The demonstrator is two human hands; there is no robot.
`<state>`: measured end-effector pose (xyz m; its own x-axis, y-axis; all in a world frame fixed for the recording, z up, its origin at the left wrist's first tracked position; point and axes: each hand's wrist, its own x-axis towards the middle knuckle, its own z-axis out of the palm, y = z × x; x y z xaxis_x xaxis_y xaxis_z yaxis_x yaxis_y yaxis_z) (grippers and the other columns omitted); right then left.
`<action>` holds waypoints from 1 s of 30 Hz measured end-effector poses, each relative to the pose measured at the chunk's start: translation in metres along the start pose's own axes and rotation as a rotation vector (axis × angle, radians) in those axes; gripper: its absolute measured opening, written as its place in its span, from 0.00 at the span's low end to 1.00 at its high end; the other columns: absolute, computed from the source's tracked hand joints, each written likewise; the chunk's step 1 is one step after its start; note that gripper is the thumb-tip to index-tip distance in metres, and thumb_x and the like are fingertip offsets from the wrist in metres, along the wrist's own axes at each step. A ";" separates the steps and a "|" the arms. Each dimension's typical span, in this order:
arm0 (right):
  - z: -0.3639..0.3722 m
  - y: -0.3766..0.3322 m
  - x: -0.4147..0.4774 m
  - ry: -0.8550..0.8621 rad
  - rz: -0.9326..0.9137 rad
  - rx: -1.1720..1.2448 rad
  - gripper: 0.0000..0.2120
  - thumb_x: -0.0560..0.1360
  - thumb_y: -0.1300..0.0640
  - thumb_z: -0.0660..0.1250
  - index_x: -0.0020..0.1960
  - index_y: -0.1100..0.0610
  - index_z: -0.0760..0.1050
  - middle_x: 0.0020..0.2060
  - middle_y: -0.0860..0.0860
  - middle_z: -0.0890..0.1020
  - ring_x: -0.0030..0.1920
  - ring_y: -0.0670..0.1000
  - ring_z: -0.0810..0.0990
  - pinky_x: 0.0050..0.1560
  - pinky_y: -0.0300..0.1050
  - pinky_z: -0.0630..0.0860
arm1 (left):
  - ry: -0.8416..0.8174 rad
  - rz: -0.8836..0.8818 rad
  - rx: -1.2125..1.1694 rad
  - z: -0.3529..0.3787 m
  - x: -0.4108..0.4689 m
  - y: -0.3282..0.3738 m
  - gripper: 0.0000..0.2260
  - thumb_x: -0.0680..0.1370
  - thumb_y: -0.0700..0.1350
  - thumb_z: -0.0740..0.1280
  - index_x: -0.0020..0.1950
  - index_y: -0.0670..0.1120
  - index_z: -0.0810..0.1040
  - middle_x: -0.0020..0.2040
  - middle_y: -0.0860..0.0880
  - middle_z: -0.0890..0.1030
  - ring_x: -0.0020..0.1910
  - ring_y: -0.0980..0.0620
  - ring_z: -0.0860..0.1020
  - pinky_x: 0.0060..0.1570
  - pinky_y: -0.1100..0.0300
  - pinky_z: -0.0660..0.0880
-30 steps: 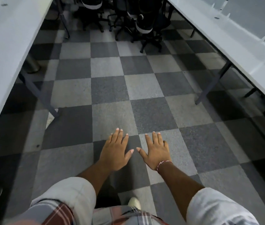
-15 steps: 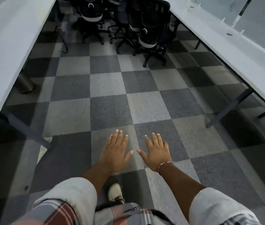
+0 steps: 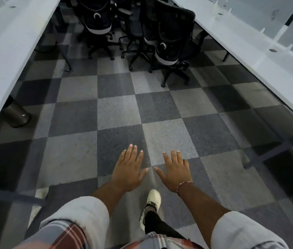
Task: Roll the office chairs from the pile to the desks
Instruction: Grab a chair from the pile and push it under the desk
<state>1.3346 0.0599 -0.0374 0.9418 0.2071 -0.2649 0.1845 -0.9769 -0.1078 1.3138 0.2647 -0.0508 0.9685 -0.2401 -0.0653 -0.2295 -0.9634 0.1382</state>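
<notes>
A pile of black office chairs stands at the far end of the aisle. The nearest chair (image 3: 170, 44) shows its mesh back and star base; another chair (image 3: 97, 20) stands left of it, with more behind. Long white desks run along both sides, the left desk (image 3: 3, 51) and the right desk (image 3: 260, 56). My left hand (image 3: 128, 169) and my right hand (image 3: 176, 169) are stretched out side by side, palms down, fingers straight, holding nothing. Both hover over the carpet well short of the chairs.
Grey checkered carpet tiles (image 3: 117, 112) cover the aisle between the desks. A metal bin (image 3: 16, 114) stands under the left desk. Dark desk legs (image 3: 275, 150) jut into the aisle on the right. My white shoe (image 3: 153, 198) steps forward below my hands.
I have walked forward down the aisle, so the chair pile now appears nearer and larger. My hands keep the same flat, outstretched pose.
</notes>
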 end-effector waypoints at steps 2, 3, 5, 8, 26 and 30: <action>-0.014 0.011 0.047 0.005 -0.009 -0.008 0.48 0.67 0.27 0.30 0.80 0.49 0.50 0.80 0.57 0.52 0.79 0.59 0.46 0.76 0.59 0.52 | 0.012 0.001 0.008 -0.003 0.049 -0.009 0.35 0.81 0.64 0.46 0.79 0.42 0.64 0.78 0.37 0.62 0.79 0.38 0.56 0.77 0.45 0.49; -0.024 0.017 0.071 -0.003 -0.017 -0.007 0.47 0.68 0.27 0.30 0.80 0.49 0.49 0.80 0.57 0.51 0.79 0.59 0.46 0.76 0.59 0.52 | 0.017 0.002 0.008 -0.007 0.075 -0.012 0.35 0.81 0.64 0.47 0.78 0.42 0.66 0.78 0.37 0.64 0.79 0.38 0.58 0.77 0.45 0.50; -0.042 0.027 0.113 0.009 -0.031 -0.015 0.47 0.69 0.27 0.31 0.80 0.50 0.50 0.80 0.57 0.51 0.79 0.59 0.46 0.76 0.60 0.52 | 0.042 0.009 0.023 -0.016 0.119 -0.017 0.33 0.81 0.63 0.49 0.75 0.41 0.70 0.75 0.37 0.69 0.77 0.38 0.64 0.77 0.46 0.53; -0.076 0.041 0.186 0.025 -0.039 -0.023 0.46 0.69 0.27 0.32 0.80 0.50 0.50 0.80 0.58 0.52 0.79 0.60 0.46 0.76 0.60 0.52 | 0.041 -0.014 -0.011 -0.035 0.190 -0.027 0.33 0.81 0.63 0.49 0.75 0.41 0.70 0.75 0.37 0.68 0.77 0.38 0.64 0.77 0.46 0.52; -0.197 0.022 0.560 0.054 0.042 0.041 0.40 0.76 0.29 0.40 0.81 0.49 0.42 0.80 0.56 0.44 0.79 0.58 0.39 0.77 0.60 0.48 | 0.101 0.044 -0.015 -0.095 0.560 -0.207 0.39 0.79 0.68 0.35 0.82 0.45 0.50 0.82 0.40 0.48 0.80 0.44 0.38 0.76 0.50 0.35; -0.225 0.022 0.634 0.081 0.084 0.044 0.42 0.73 0.28 0.35 0.81 0.49 0.43 0.80 0.56 0.45 0.79 0.58 0.41 0.77 0.59 0.49 | 0.066 0.066 -0.024 -0.120 0.640 -0.243 0.39 0.80 0.68 0.36 0.82 0.44 0.52 0.82 0.40 0.50 0.80 0.43 0.41 0.75 0.51 0.32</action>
<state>1.9996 0.1579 0.0079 0.9733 0.1180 -0.1968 0.0932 -0.9870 -0.1307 2.0010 0.3597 -0.0074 0.9557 -0.2941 0.0096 -0.2916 -0.9424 0.1638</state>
